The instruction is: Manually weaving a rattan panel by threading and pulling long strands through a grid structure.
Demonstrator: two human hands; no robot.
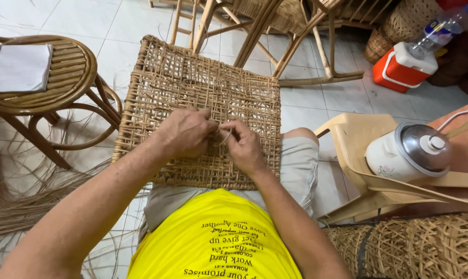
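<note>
A square woven cane seat panel (192,77) rests on my lap, its open lattice facing up. My left hand (185,133) lies on the weave near its middle, fingers curled and pinching at the lattice. My right hand (244,144) is right beside it, fingertips closed on a thin cane strand (225,137) that loops up out of the weave. The two hands almost touch over the strand.
A round rattan stool (76,85) with a white pad (21,67) stands at left, loose cane strips (17,201) on the floor beneath. Wooden chair frames (275,31) stand behind. At right: an orange cooler (399,70), a plastic chair (358,139) holding a white pot (409,152), rolled cane webbing (415,248).
</note>
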